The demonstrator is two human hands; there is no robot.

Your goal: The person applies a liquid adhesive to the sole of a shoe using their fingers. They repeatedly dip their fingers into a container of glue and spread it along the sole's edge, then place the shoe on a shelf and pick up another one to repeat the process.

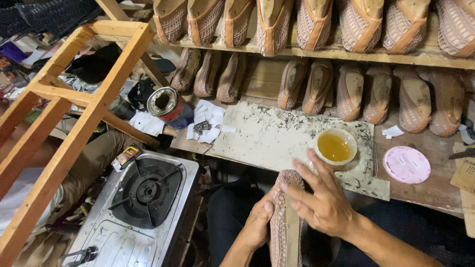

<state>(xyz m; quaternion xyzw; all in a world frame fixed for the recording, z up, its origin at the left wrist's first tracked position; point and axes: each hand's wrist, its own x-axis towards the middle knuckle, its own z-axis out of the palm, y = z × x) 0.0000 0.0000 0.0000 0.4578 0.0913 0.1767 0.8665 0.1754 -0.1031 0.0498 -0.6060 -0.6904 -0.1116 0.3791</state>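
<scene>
A pink woven shoe upper on its last [286, 217] stands sole-side up in the person's lap, just below the front edge of the counter [425, 190], and both hands are on it. The left hand [257, 225] cups the shoe's left flank from below, its grip wrapped closed around the woven side with the thumb lying along the edge. The right hand [324, 200] lies across the toe end from the right, its grip spread, fingers fanned flat over the tan insole strip and the rim of the weave (whether the fingertips press or merely rest cannot be told). Just above the shoe, on a stained, speckled work board [267, 136], sits a small white bowl of amber liquid [335, 147], close to the right hand's fingertips. To the right of the shoe and further up the counter lies a round pink lid [406, 164]. Up and left of the shoe, beyond the board, an open metal can [165, 103] stands among scraps of white paper [208, 116]. Directly left of the shoe, lower than the counter, is a single-burner gas stove [143, 193], with a wooden frame [74, 113] slanting beyond it. Above the shoe, wooden shelves [346, 54] carry rows of similar woven shoes.
</scene>
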